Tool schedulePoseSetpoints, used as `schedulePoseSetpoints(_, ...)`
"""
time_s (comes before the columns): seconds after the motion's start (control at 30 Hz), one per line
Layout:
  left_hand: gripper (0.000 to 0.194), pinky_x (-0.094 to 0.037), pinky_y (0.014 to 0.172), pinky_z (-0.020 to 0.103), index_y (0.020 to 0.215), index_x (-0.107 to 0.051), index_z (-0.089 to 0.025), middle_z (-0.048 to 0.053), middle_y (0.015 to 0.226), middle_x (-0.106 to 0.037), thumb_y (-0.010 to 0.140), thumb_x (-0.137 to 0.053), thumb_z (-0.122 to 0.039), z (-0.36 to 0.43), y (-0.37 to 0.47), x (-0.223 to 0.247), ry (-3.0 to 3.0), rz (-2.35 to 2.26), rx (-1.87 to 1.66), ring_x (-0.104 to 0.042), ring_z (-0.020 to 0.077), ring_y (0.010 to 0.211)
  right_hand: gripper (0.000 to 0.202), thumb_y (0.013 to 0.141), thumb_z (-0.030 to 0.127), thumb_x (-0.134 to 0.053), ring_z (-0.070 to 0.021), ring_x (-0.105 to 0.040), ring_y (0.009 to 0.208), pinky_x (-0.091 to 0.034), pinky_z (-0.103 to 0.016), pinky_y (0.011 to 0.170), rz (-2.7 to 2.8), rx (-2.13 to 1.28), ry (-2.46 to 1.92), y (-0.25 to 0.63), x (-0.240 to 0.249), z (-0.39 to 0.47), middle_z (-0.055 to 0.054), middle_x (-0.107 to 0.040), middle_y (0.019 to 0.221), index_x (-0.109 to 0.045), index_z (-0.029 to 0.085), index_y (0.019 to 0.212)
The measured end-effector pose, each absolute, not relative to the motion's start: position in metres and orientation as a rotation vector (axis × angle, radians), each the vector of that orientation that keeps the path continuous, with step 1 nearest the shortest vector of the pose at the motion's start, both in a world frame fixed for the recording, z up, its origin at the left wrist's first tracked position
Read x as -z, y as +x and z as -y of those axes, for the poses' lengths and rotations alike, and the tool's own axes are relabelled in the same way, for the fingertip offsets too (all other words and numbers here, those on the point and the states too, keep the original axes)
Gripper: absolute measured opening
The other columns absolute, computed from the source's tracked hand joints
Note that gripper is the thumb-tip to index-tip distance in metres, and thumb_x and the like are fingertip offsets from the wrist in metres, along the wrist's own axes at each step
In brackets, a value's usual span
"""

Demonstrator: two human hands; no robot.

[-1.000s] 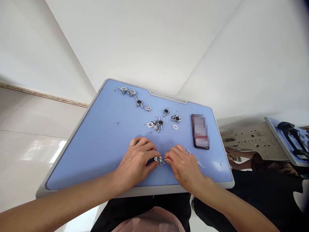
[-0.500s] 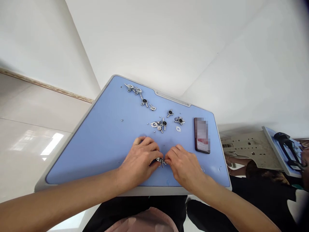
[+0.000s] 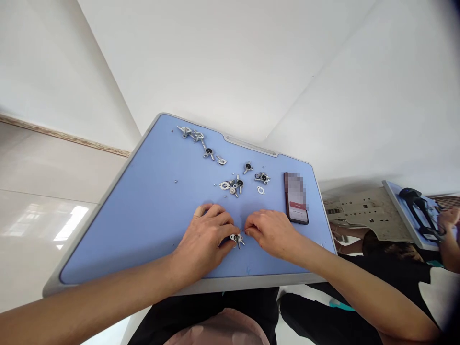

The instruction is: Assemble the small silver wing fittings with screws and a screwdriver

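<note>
My left hand [image 3: 210, 235] pinches a small silver metal fitting [image 3: 237, 239] with a flat eared flange and short pipe stubs, low over the front of the blue tabletop [image 3: 143, 215]. Just right of it is my right hand [image 3: 269, 232], fingers curled together and fingertips a small gap from the fitting. Whatever those fingertips hold is too small to make out. Beyond the hands lies a cluster of similar fittings [image 3: 239, 184] with black round centres, beside a flat oval gasket-like plate [image 3: 224, 186]. Another such plate [image 3: 260, 190] rests alone.
More metal fittings [image 3: 197, 136] lie at the back left, others [image 3: 263, 178] at the back right. Tiny screws [image 3: 176, 181] are scattered about. A phone [image 3: 296, 199] lies at the right. Past the table edge, another person's hand [image 3: 449, 218] is near a black device [image 3: 420, 206] on a second table.
My right hand has drawn back slightly from the fitting, opening a gap. My left hand keeps its hold. The whole view has shifted a little, and the other person's hand shows more.
</note>
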State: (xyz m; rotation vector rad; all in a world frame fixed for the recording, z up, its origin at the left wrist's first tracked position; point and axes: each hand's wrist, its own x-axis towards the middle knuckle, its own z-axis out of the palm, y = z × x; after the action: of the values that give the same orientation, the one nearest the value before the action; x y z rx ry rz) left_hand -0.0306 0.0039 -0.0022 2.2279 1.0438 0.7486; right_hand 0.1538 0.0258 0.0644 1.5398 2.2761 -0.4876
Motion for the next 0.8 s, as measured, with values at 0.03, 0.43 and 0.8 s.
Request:
schedulePoseSetpoints(0.03, 0.015, -0.035, 0.092, 0.044, 0.092, -0.074, -0.026, 0.0, 0.086, -0.07, 0.083, -0.069, -0.016, -0.004, -0.031, 0.002, 2.222, -1.039, -0.757, -0.054, 0.0211, 0.092, 0.015, 0.088, 0.017, -0.062, -0.0169, -0.063, 0.078, -0.029, -0.027, 0.056, -2.291, 0.492, 1.567, 0.158, -0.064, -0.025, 0.002, -0.07, 0.079, -0.069, 0.024, 0.078)
schedulePoseSetpoints(0.43, 0.012, -0.036, 0.09, 0.042, 0.09, -0.072, -0.026, 0.0, 0.087, -0.069, 0.083, -0.067, -0.018, -0.003, -0.029, 0.004, 2.228, -1.053, -0.779, -0.055, 0.0207, 0.091, 0.01, 0.093, 0.019, -0.061, -0.0165, -0.052, 0.086, -0.028, -0.028, 0.054, -2.641, 0.429, 1.433, 0.168, -0.044, -0.01, -0.001, -0.066, 0.088, -0.07, 0.024, 0.091)
schedulePoseSetpoints(0.8, 0.01, -0.035, 0.088, 0.041, 0.086, -0.07, -0.025, -0.001, 0.086, -0.07, 0.081, -0.069, -0.016, -0.003, -0.028, 0.001, 2.21, -1.07, -0.778, -0.055, 0.0209, 0.091, 0.009, 0.092, 0.015, -0.059, -0.0173, -0.054, 0.084, -0.032, -0.029, 0.057, -2.687, 0.362, 1.622, 0.174, -0.031, 0.012, -0.001, -0.065, 0.085, -0.066, 0.021, 0.089)
